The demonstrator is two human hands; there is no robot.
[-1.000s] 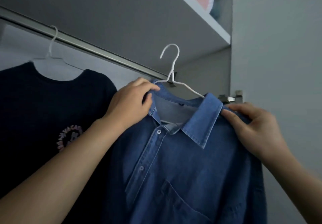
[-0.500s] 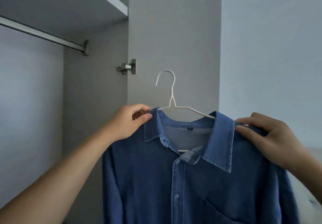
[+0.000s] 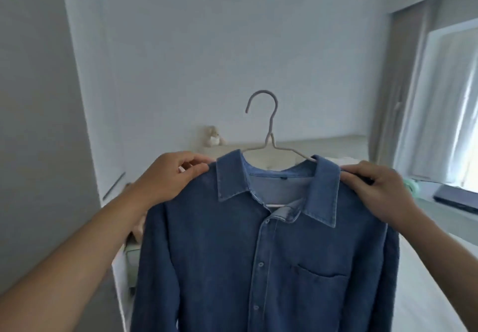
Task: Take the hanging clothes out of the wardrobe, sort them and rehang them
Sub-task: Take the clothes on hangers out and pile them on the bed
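Note:
A blue denim shirt (image 3: 232, 254) with a collar, buttons and a chest pocket hangs on a white wire hanger (image 3: 269, 135), held up in front of me in the air. My left hand (image 3: 170, 176) pinches the shirt's left shoulder over the hanger end. My right hand (image 3: 380, 189) grips the right shoulder the same way. The hanger's hook points up, free of any rail. The shirt's lower part runs out of the frame.
The open wardrobe door (image 3: 85, 86) with a bar handle stands at the left. Behind the shirt are a bed (image 3: 439, 267) with a pale headboard (image 3: 336, 144), a small plush toy (image 3: 213, 136), and a curtained window (image 3: 452, 99) at the right.
The shirt has come off the wardrobe rail and swung right, away from the wardrobe, into the room. My view has turned from the wardrobe interior to the bed and window.

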